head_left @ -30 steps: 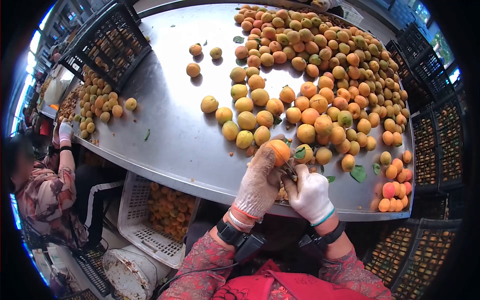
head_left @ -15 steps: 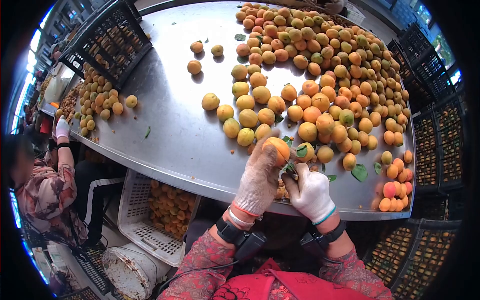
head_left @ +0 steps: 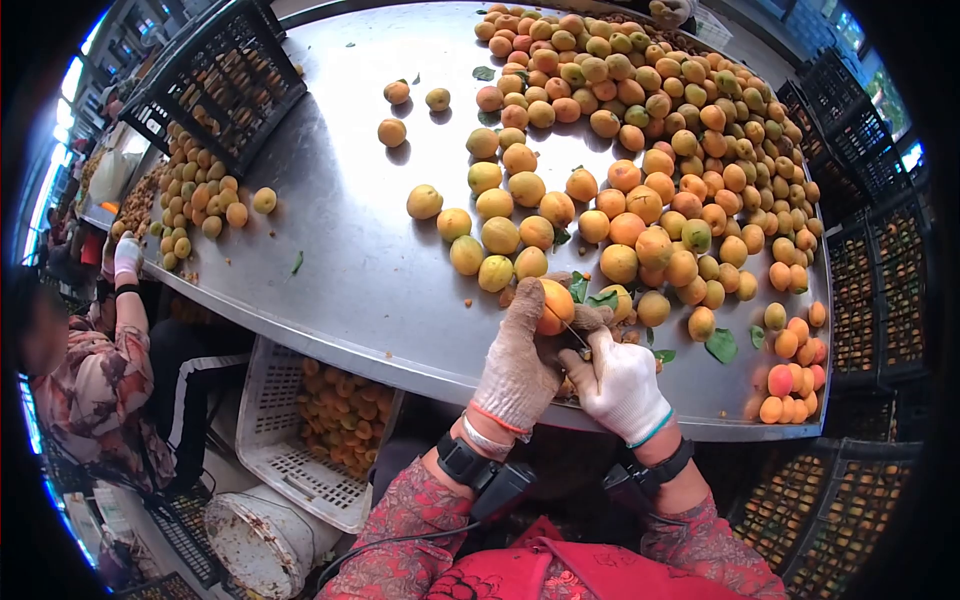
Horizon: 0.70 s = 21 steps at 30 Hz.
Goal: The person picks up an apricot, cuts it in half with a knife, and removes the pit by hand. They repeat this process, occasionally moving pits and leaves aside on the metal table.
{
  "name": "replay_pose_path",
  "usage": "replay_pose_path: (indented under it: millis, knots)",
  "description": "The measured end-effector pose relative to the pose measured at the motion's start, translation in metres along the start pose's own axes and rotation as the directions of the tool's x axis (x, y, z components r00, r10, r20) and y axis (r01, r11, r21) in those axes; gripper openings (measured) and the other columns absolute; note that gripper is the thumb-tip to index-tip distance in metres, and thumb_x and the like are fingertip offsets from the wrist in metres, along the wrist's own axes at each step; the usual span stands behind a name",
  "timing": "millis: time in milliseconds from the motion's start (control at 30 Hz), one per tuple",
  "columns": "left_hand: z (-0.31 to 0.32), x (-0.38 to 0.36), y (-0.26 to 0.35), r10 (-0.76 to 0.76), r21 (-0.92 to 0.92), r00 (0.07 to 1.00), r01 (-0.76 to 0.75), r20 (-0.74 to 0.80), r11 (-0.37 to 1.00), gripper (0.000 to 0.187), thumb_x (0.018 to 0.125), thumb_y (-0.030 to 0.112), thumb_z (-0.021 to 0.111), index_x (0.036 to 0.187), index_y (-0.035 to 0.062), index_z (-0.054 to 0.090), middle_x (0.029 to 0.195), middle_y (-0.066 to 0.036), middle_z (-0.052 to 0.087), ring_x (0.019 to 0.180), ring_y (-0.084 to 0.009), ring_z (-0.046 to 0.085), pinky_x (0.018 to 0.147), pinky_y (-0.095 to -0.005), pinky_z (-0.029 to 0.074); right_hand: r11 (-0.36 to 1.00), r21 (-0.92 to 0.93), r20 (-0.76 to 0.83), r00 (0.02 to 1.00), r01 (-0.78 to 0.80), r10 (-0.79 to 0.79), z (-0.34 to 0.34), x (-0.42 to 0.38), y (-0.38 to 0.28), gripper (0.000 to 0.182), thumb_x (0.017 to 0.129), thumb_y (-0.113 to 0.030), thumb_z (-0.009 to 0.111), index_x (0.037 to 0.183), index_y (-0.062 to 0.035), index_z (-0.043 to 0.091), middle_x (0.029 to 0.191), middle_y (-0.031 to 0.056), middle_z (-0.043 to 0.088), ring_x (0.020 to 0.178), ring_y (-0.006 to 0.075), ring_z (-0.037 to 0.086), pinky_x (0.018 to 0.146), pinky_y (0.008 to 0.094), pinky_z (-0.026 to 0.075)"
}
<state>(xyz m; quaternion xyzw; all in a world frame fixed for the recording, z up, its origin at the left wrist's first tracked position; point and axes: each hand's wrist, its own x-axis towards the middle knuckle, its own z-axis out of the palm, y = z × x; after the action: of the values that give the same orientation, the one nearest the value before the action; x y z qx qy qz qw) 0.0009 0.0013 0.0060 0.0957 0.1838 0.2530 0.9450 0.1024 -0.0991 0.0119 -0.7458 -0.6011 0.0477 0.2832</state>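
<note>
My gloved left hand [head_left: 520, 360] grips an orange apricot [head_left: 556, 307] above the front edge of the metal table [head_left: 340, 290]. Close beside it, my gloved right hand [head_left: 618, 378] is closed on a small thin metal tool [head_left: 578, 338], whose thin end reaches toward the apricot's underside. The tool's handle is mostly hidden in the fingers. Green leaves [head_left: 598, 299] lie just beyond the hands. Many loose apricots [head_left: 627, 228] spread over the table ahead and to the right, yellow to orange-red.
A black crate [head_left: 215, 90] stands tilted at the table's left, beside a small apricot pile [head_left: 195, 195]. Below sit a white basket [head_left: 270, 420] of halved-looking fruit and a white bucket [head_left: 262, 545]. Another person [head_left: 95, 400] works at left. Filled crates [head_left: 880, 280] stack at right.
The apricot in my left hand has turned a little, and the metal tool's thin end now shows against it. My right hand has shifted only slightly. The view has moved a touch.
</note>
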Motion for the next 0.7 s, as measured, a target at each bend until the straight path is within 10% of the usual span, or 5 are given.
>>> replay_pose_path:
  millis: [167, 433, 533, 700]
  knots:
    - [0.003, -0.003, -0.005, 0.131, 0.376, 0.988, -0.151, 0.080, 0.914, 0.047, 0.100, 0.037, 0.051, 0.131, 0.0026, 0.045, 0.120, -0.020, 0.059, 0.113, -0.0312, 0.060, 0.102, -0.0442, 0.047, 0.997, 0.050, -0.015, 0.998, -0.055, 0.056, -0.003, 0.001, -0.006, 0.023, 0.085, -0.020, 0.069, 0.089, -0.0011, 0.056, 0.060, 0.0157, 0.059, 0.056, 0.0355, 0.062, 0.049, 0.0419, 0.047]
    - [0.002, -0.003, -0.005, 0.122, 0.436, 0.985, -0.165, 0.124, 0.885, 0.038, 0.092, 0.016, 0.063, 0.126, 0.0031, 0.052, 0.115, -0.009, 0.061, 0.106, -0.0158, 0.059, 0.092, -0.0286, 0.049, 0.927, 0.360, 0.073, 0.994, -0.106, 0.085, -0.011, -0.003, 0.007, 0.020, 0.088, -0.012, 0.065, 0.102, 0.0017, 0.059, 0.068, 0.0200, 0.062, 0.065, 0.0353, 0.066, 0.056, 0.0387, 0.049]
    - [0.001, -0.003, -0.004, 0.106, 0.487, 0.985, -0.159, 0.135, 0.859, 0.037, 0.090, 0.010, 0.064, 0.124, 0.0027, 0.053, 0.114, -0.009, 0.061, 0.105, -0.0145, 0.058, 0.092, -0.0277, 0.049, 0.836, 0.510, 0.199, 0.973, -0.205, 0.117, -0.019, -0.003, 0.009, 0.024, 0.091, -0.011, 0.061, 0.110, 0.0035, 0.060, 0.068, 0.0164, 0.063, 0.062, 0.0271, 0.066, 0.057, 0.0355, 0.048]
    - [0.005, -0.006, -0.003, 0.098, 0.578, 0.988, -0.148, 0.117, 0.803, 0.039, 0.086, 0.003, 0.064, 0.123, 0.0027, 0.053, 0.113, -0.008, 0.061, 0.103, -0.0132, 0.058, 0.089, -0.0265, 0.049, 0.562, 0.611, 0.534, 0.814, -0.557, 0.228, -0.029, -0.002, 0.008, 0.020, 0.091, -0.014, 0.060, 0.104, 0.0002, 0.062, 0.084, 0.0204, 0.067, 0.073, 0.0354, 0.067, 0.062, 0.0385, 0.051]
